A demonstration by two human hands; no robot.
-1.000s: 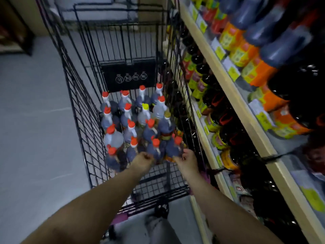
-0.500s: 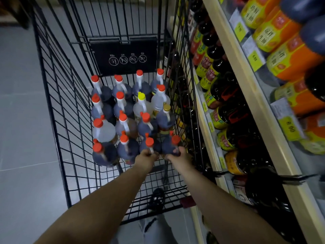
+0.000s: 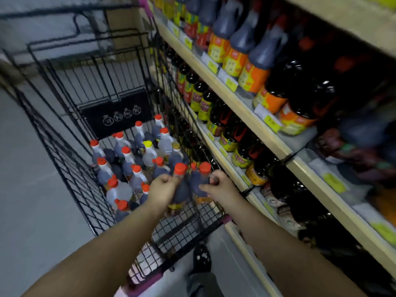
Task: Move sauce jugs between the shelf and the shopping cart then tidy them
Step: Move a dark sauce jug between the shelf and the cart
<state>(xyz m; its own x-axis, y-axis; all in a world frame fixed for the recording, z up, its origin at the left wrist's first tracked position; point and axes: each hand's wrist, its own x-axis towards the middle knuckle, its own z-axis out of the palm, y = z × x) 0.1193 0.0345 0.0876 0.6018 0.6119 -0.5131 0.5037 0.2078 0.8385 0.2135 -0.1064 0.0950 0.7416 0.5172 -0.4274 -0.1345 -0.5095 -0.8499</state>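
Note:
A black wire shopping cart (image 3: 70, 174) stands left of the shelf (image 3: 242, 108) and holds several sauce jugs with orange caps. My left hand (image 3: 162, 189) grips the handle of one dark jug (image 3: 180, 189), raised above the others at the cart's near right corner. My right hand (image 3: 220, 187) is closed on the handle of a second dark jug (image 3: 199, 181) right beside it, also lifted. Both jugs are upright and close together. The remaining jugs (image 3: 128, 163) stand in rows on the cart floor.
The wooden shelf on the right carries rows of dark sauce bottles with orange and yellow labels (image 3: 252, 76) and yellow price tags (image 3: 272, 123). Lower tiers hold more dark bottles (image 3: 240, 151). Grey floor (image 3: 27, 189) lies left of the cart. My shoe (image 3: 201, 260) shows below.
Both hands have lifted their jugs up out of the front row of the cart. The view has swung up and to the right toward the shelf.

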